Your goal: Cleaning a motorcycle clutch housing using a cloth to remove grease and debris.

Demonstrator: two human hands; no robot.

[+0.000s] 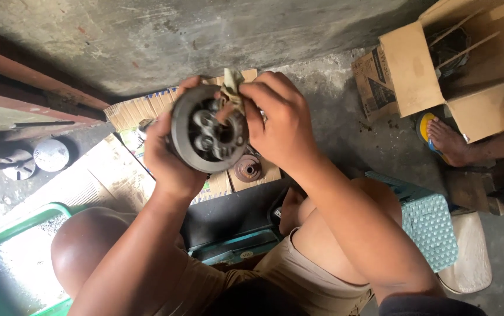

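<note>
Hands raised over my knees, both on one part. Left hand [167,155] cups a round dark metal housing [208,129] from behind and below, fingers wrapped around its rim, open face turned toward me. Inside it: several small gears or bosses, grey, greasy. Right hand [281,126] comes in from the other side, fingers pinched on a crumpled pale rag [232,88], pressed against the upper inner edge of the housing. Rag sticks up above the rim.

Below the housing, on the floor: flattened cardboard sheets [126,111], tan, one with a corrugated edge and a blue-and-white printed strip along it; another sheet [102,172] with faded print lies toward my left knee. On the cardboard, just under my right wrist, a small rusty brown round part [247,168] sits by itself.

Upper right: open brown cardboard box [468,64], flaps up, thin sticks leaning inside; a flat printed carton panel [375,79] leans against its near side. Another person's bare foot [448,140] rests on a yellow-and-blue sandal beside that box.

Left edge: green plastic tub [6,234]; two round metal pieces [51,154] on the concrete. Teal perforated stool [430,228] at my right thigh.
</note>
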